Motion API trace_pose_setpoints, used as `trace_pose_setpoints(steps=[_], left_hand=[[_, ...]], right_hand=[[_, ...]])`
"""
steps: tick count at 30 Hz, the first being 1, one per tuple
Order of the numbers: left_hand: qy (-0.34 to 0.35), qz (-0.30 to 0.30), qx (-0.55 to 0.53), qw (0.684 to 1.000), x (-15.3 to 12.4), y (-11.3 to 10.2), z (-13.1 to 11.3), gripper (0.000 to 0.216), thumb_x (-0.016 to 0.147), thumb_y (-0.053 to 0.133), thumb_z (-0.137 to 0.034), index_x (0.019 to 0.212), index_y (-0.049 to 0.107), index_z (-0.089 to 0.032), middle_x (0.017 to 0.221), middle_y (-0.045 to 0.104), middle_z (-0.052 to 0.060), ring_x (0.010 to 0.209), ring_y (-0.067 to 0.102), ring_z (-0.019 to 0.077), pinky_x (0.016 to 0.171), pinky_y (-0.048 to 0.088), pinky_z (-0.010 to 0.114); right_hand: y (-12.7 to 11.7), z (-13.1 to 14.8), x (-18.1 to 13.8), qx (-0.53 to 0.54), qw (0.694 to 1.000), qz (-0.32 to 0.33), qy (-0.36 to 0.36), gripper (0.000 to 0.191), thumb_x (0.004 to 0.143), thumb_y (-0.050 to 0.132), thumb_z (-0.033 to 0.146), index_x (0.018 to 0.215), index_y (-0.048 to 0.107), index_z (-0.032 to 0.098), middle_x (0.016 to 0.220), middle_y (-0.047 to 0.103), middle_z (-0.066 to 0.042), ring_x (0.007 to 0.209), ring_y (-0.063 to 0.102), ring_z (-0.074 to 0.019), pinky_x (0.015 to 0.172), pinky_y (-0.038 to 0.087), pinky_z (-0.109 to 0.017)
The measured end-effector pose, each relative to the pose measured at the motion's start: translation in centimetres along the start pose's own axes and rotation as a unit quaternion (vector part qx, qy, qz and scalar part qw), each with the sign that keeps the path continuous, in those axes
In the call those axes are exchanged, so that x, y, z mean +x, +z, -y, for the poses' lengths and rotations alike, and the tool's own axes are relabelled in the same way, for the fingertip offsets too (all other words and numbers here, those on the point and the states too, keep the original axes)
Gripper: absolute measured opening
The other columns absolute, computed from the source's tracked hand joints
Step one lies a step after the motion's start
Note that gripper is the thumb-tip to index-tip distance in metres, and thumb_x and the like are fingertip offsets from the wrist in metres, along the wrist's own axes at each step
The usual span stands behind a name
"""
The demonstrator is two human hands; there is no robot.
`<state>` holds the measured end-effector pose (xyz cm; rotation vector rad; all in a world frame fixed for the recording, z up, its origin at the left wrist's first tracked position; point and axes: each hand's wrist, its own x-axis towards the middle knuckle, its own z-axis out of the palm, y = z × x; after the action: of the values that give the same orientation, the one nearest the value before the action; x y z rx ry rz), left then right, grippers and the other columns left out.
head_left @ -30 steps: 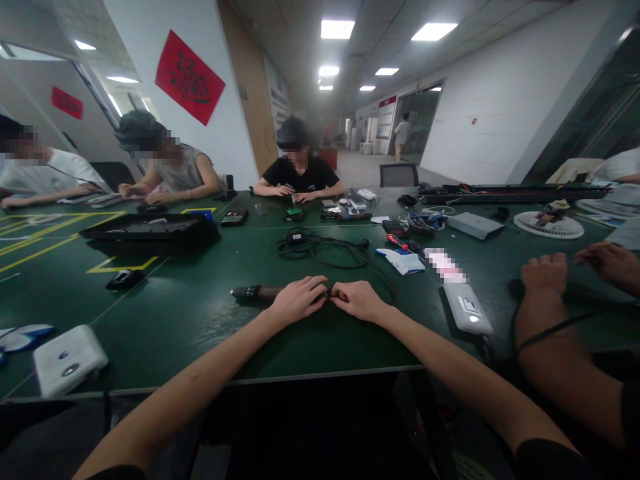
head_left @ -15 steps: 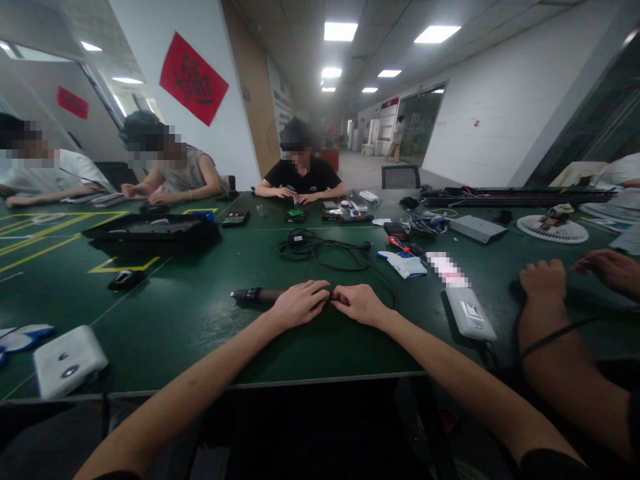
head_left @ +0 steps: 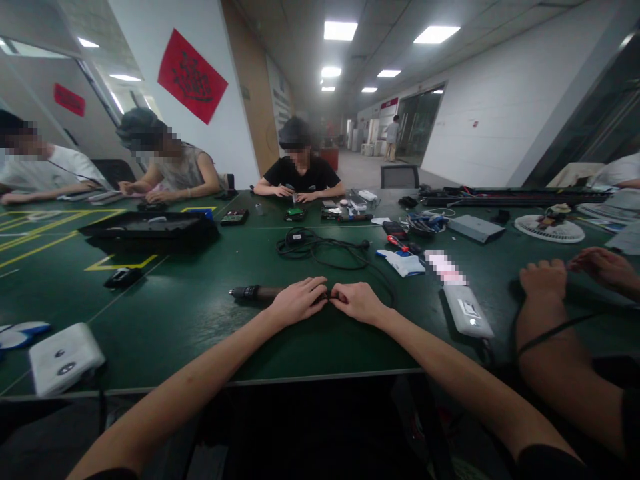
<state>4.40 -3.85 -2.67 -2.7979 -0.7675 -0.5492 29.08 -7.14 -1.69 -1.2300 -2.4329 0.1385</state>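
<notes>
My left hand rests on the green table, fingers curled over the rear end of a dark cylindrical tool that lies pointing left. My right hand sits right beside it, fingertips pinched on the tool's black cable where it leaves the handle. The two hands meet at the fingertips. The cable runs back in a loop to a coil with an adapter further up the table.
A white device lies near the front left edge, a white-grey box to my right. A co-worker's arms rest at right. Other people work at the far side beside a black tray and small parts.
</notes>
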Motion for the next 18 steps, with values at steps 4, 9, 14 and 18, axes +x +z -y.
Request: trace_pose_setpoints(steps=[4, 9, 14, 18], left_hand=[[0.011, 0.002, 0.006, 1.000, 0.07, 0.14, -0.01, 0.024, 0.103, 0.052, -0.031, 0.125, 0.058, -0.024, 0.144, 0.056, 0.009, 0.125, 0.062, 0.0244, 0.106, 0.054, 0.041], [-0.011, -0.006, 0.003, 1.000, 0.24, -0.05, -0.26, 0.021, 0.102, 0.053, -0.034, 0.120, 0.059, -0.023, 0.142, 0.058, 0.010, 0.121, 0.063, 0.0244, 0.101, 0.057, 0.040], [-0.004, -0.004, 0.003, 1.000, 0.15, -0.15, -0.29, 0.020, 0.102, 0.054, -0.032, 0.119, 0.060, -0.024, 0.141, 0.058, 0.009, 0.121, 0.064, 0.0247, 0.101, 0.056, 0.040], [-0.009, -0.011, 0.005, 1.000, 0.14, -0.02, -0.20, 0.022, 0.102, 0.054, -0.035, 0.121, 0.060, -0.024, 0.140, 0.058, 0.010, 0.119, 0.064, 0.0243, 0.099, 0.056, 0.039]], right_hand=[[-0.17, 0.11, 0.12, 0.001, 1.000, 0.003, 0.001, 0.011, 0.097, 0.069, 0.030, 0.103, 0.066, 0.021, 0.080, 0.068, 0.001, 0.070, 0.059, -0.0133, 0.068, 0.033, -0.025], [-0.29, 0.16, 0.22, 0.007, 1.000, 0.004, 0.000, 0.010, 0.097, 0.069, 0.030, 0.101, 0.066, 0.021, 0.080, 0.068, 0.001, 0.069, 0.059, -0.0132, 0.068, 0.034, -0.024], [0.05, 0.00, 0.25, 0.005, 1.000, 0.001, 0.007, 0.009, 0.097, 0.069, 0.029, 0.100, 0.066, 0.021, 0.080, 0.069, 0.001, 0.069, 0.059, -0.0132, 0.068, 0.033, -0.024], [0.16, -0.04, 0.24, 0.005, 1.000, -0.005, 0.011, 0.010, 0.097, 0.069, 0.030, 0.101, 0.066, 0.021, 0.079, 0.068, 0.001, 0.069, 0.059, -0.0133, 0.068, 0.032, -0.024]])
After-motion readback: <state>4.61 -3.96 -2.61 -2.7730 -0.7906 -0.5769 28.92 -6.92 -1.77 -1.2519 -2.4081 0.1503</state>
